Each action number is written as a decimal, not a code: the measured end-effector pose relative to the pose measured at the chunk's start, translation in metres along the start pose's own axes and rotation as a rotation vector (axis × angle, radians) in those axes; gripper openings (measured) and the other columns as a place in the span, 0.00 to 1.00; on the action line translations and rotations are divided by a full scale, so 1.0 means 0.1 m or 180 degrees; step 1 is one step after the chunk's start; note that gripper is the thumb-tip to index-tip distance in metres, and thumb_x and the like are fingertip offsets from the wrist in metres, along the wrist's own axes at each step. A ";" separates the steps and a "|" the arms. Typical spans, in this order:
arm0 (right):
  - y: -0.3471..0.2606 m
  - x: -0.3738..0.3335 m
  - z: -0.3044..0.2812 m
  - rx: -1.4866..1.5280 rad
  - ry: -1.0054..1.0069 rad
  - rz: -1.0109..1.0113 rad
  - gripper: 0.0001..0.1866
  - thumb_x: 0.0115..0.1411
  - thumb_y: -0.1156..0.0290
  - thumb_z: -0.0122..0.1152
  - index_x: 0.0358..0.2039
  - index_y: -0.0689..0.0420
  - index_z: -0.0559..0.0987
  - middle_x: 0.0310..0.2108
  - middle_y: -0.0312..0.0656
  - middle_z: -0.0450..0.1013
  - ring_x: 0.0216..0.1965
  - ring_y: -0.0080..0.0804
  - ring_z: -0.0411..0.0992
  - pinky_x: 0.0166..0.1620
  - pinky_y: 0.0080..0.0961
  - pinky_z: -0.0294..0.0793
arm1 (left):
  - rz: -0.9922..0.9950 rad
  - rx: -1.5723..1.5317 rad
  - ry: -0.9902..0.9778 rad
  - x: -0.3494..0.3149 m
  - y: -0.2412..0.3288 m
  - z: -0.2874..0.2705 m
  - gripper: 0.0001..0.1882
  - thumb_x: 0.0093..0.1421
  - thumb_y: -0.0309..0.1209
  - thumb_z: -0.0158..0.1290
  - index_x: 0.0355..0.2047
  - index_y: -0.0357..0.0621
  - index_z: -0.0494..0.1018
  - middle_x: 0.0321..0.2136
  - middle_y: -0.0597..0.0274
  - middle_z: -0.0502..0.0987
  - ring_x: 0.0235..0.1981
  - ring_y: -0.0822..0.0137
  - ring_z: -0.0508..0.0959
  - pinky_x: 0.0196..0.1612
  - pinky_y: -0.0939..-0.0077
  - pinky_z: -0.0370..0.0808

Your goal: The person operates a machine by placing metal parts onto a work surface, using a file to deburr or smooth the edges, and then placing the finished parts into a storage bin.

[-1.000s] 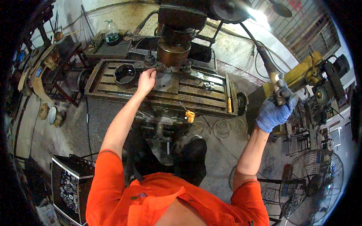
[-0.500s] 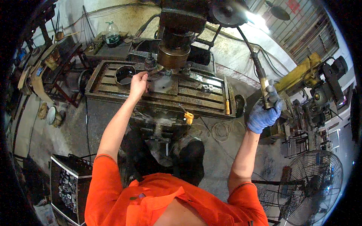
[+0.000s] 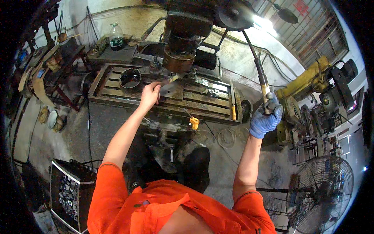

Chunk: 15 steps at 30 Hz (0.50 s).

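My bare left hand [image 3: 150,94] is closed around the near end of a small brush [image 3: 173,78], its pale tip pointing to the right under the machine's spindle head [image 3: 178,58]. Most of the handle is hidden by my fingers. Left of that hand, a round black pot [image 3: 130,79] of dark liquid sits on the slotted machine table [image 3: 111,96]. On the right, my right hand [image 3: 266,117], in a blue-grey glove, grips the lower end of a long machine lever [image 3: 261,78]. Small metal blocks [image 3: 211,93] lie on the table, right of the spindle.
A yellow-handled tool [image 3: 233,111] lies along the table's right end. A yellow fitting [image 3: 193,123] sticks out at the front edge. A large fan [image 3: 319,195] stands at lower right, and a box of metal pieces [image 3: 70,197] at lower left. A plastic bottle [image 3: 116,38] stands behind.
My left hand has moved right and slightly nearer, carrying the brush away from the pot. My right hand and the lever's end have swung a little to the left.
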State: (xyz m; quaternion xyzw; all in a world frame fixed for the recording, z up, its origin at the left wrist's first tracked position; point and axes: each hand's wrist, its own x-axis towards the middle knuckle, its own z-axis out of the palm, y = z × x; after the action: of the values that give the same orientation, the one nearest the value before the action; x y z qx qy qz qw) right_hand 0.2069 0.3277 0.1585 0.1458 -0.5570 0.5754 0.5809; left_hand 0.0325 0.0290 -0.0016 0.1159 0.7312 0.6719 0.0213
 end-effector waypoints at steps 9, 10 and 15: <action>-0.19 0.18 0.09 -0.0096 0.0261 0.0070 0.20 0.56 0.57 0.47 0.17 0.61 0.68 0.21 0.44 0.66 0.30 0.33 0.65 0.43 0.32 0.61 | 0.0831 0.1253 -0.0007 0.00 0.01 0.01 0.14 0.58 0.32 0.44 0.41 0.38 0.70 0.15 0.54 0.73 0.14 0.66 0.74 0.20 0.72 0.70; -0.18 0.19 0.12 -0.0123 0.0195 -0.0035 0.19 0.56 0.58 0.48 0.18 0.61 0.69 0.22 0.44 0.67 0.29 0.31 0.65 0.42 0.30 0.62 | 0.1045 0.1452 0.0029 0.03 -0.05 -0.03 0.14 0.58 0.32 0.45 0.41 0.38 0.70 0.16 0.53 0.74 0.15 0.65 0.74 0.21 0.71 0.70; -0.33 0.32 0.09 -0.1364 -0.0102 -0.0583 0.13 0.56 0.69 0.48 0.34 0.64 0.76 0.28 0.35 0.72 0.23 0.19 0.63 0.28 0.19 0.63 | 0.0624 0.1063 -0.0206 0.03 0.02 0.02 0.16 0.58 0.31 0.45 0.44 0.35 0.68 0.19 0.56 0.74 0.14 0.72 0.72 0.20 0.77 0.69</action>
State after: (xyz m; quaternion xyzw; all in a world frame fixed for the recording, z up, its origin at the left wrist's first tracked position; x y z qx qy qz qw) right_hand 0.2206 0.3269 0.2029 0.0783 -0.6600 0.3865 0.6394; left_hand 0.0307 0.0318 0.0010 0.2100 0.8167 0.5360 -0.0403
